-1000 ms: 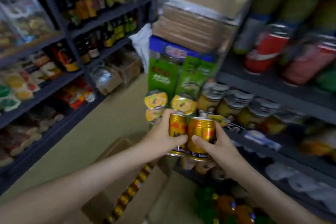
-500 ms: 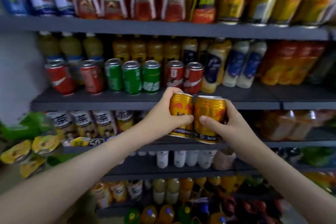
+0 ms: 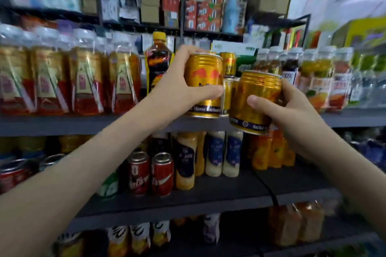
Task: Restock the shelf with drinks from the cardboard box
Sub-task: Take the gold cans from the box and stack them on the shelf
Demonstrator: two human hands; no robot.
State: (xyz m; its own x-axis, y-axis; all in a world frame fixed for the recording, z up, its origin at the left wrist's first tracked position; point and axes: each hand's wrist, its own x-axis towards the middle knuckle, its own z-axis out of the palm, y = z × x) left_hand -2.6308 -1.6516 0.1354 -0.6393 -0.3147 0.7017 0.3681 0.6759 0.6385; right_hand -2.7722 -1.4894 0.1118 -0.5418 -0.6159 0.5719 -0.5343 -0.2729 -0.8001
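My left hand [image 3: 179, 89] grips a gold drink can [image 3: 203, 75] with red bulls printed on it, held upright at the front edge of a grey shelf [image 3: 62, 124]. A second gold can [image 3: 255, 100], tilted a little, is gripped by my right hand [image 3: 292, 115] just right of and lower than the first. Behind them, several matching gold cans [image 3: 228, 64] stand on that shelf. The cardboard box is out of view.
Packs of red-labelled bottles [image 3: 83, 81] fill the shelf's left side, a dark bottle with a yellow cap [image 3: 158, 62] stands beside my left hand, and juice bottles [image 3: 317, 77] stand to the right. Red cans [image 3: 150, 173] and cream bottles [image 3: 215, 152] occupy the shelf below.
My view has swung from the floor and box up along the shelving. Both hands have lifted their cans to a higher shelf, and the two cans have drawn slightly apart.
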